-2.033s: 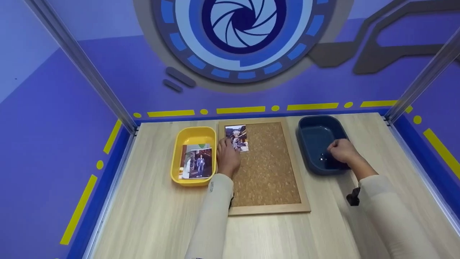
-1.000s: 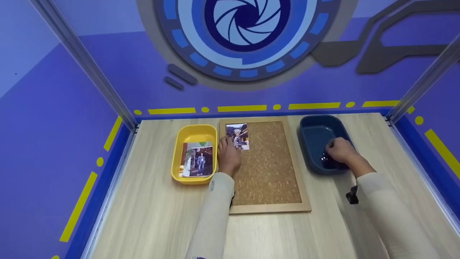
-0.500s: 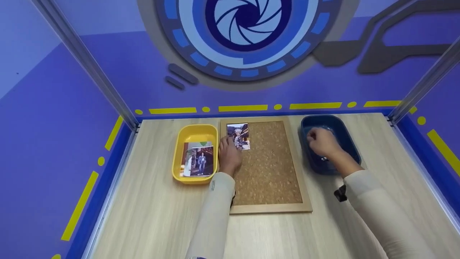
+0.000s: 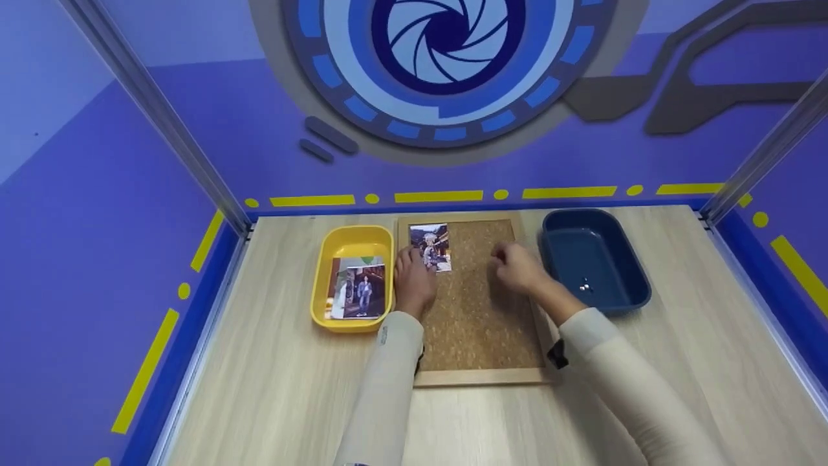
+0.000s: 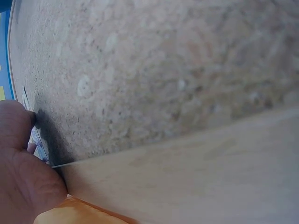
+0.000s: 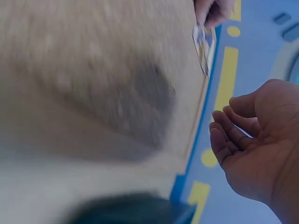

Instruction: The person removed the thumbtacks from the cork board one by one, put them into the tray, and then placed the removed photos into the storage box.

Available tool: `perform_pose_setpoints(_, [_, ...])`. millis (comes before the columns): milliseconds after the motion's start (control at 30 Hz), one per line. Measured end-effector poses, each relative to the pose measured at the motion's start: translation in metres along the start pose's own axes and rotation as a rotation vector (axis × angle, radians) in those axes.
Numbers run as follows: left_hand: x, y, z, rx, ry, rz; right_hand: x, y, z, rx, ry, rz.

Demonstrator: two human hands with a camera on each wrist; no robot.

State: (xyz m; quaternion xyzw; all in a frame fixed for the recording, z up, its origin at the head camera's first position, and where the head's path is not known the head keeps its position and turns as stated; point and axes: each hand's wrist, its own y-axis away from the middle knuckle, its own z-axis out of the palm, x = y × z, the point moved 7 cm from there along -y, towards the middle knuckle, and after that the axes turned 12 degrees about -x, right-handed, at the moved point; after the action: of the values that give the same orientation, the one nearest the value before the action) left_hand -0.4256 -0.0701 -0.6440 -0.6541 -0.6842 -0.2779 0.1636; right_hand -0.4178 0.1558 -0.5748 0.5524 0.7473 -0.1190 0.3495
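My left hand (image 4: 414, 283) rests on the left side of the cork board (image 4: 488, 323), its fingertips at the lower left of a photo (image 4: 436, 241). The photo lies in the board's upper left corner and shows a person. Over the right part of the board is my right hand (image 4: 519, 268), its thumb and fingers bent close together. In the right wrist view this right hand (image 6: 261, 137) is clear of the cork, its shadow falling below; I cannot tell whether a small thing sits between its fingertips.
Left of the board stands a yellow tray (image 4: 317, 285) with several photos (image 4: 364, 291) inside. A dark blue tray (image 4: 592, 249) on the right holds small shiny pieces (image 4: 585, 285). The purple wall (image 4: 213, 129) rises behind the table (image 4: 272, 362).
My right hand has come up out of the dark blue tray and moved left over the cork board. The left hand and the photo have stayed in place.
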Motion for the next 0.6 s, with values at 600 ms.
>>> perform_pose_setpoints(600, [-0.001, -0.001, 0.0, 0.026, -0.001, 0.011, -0.012, -0.052, 0.075, 0.176, -0.345, 0.072])
